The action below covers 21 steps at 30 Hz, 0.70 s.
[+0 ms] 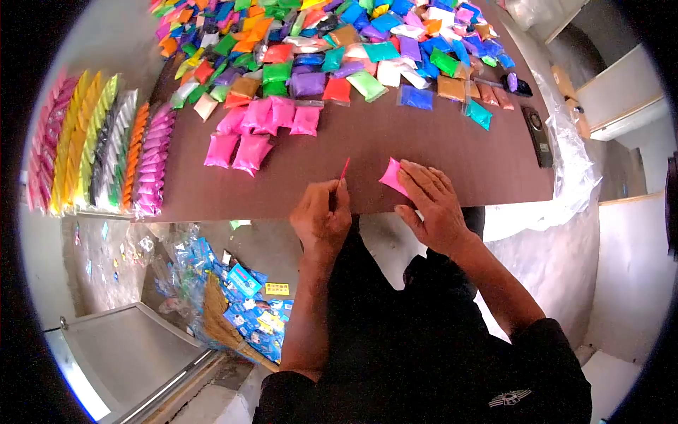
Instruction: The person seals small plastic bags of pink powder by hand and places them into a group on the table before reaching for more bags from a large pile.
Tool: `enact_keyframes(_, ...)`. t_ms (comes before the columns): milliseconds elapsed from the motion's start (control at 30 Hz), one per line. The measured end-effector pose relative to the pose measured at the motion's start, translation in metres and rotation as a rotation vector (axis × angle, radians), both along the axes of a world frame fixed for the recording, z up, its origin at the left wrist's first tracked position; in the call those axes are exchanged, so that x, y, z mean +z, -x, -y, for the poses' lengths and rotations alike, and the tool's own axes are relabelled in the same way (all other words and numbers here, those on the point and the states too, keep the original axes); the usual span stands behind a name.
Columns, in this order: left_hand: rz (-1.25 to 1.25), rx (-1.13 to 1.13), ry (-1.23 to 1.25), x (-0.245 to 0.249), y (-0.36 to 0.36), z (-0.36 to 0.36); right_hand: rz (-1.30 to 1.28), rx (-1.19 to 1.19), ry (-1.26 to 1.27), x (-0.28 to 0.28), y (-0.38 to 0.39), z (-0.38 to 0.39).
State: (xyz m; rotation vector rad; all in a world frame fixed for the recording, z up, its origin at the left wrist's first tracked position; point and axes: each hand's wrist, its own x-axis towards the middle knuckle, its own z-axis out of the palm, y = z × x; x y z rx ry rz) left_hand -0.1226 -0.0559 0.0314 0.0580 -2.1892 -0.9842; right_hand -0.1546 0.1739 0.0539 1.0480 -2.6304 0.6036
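Your left hand (320,219) has its grip clamped on a thin red stick (345,168), held upright near the front edge of the brown surface (487,166). Your right hand (439,208) lies over a pink packet (390,178) on that surface, right of the stick; its fingers rest on the packet, the thumb apart from them. To your left sits a cluster of pink packets (252,153), just in front of the heap of multicoloured packets (308,84).
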Motion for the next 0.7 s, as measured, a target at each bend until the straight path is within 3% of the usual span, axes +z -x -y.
enact_keyframes(167, 0.003, -0.01, -0.154, 0.007, -0.016, 0.005, -0.003, -0.055, 0.085, 0.016, 0.009, 0.004)
enact_keyframes(300, 0.014, 0.009, -0.209, 0.006, -0.033, 0.008, -0.009, -0.098, -0.023, 0.028, 0.017, 0.006)
enact_keyframes(600, 0.094, 0.0, -0.256, -0.009, -0.062, 0.005, -0.059, 0.197, 0.044, 0.024, 0.045, 0.06)
enact_keyframes(700, 0.18, 0.015, -0.224, -0.012, -0.077, 0.01, 0.039, 0.298, 0.147, 0.02, 0.055, 0.097)
